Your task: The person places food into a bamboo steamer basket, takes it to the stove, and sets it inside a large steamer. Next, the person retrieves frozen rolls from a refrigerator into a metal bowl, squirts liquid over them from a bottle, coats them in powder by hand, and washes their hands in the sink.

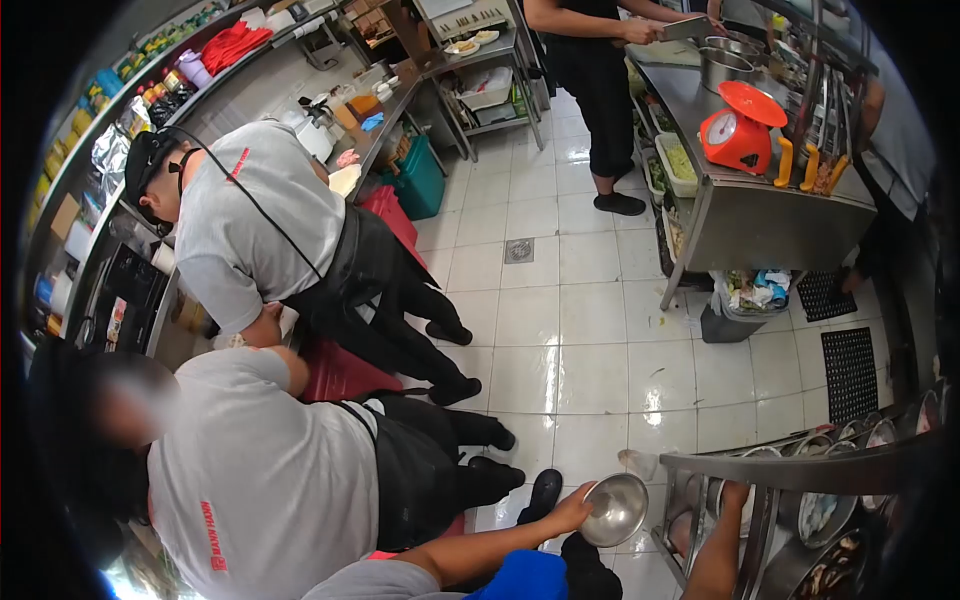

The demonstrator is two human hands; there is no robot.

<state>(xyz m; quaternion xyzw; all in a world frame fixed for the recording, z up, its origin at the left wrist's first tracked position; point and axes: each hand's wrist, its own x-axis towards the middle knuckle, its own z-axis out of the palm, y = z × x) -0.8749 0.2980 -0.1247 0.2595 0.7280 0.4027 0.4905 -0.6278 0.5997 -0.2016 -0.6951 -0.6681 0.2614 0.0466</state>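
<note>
At the bottom centre my left hand [574,508] grips the rim of a shiny metal bowl [615,510]. The bowl is tilted towards me, and its inside looks bare. My right hand [735,494] reaches in under the edge of a metal shelf [800,474], close to the round metal containers on the rack below. Its fingers are hidden, so I cannot make out what they touch. Beside it stand a container with pale contents [822,512] and one with dark strips of food [835,568].
Two people in grey shirts [270,480] stand close on my left at a counter. Another person [590,90] holds a wide blade at the far steel table [730,215], which bears an orange scale [740,130]. A waste bin [735,322] and black mats [850,375] lie right.
</note>
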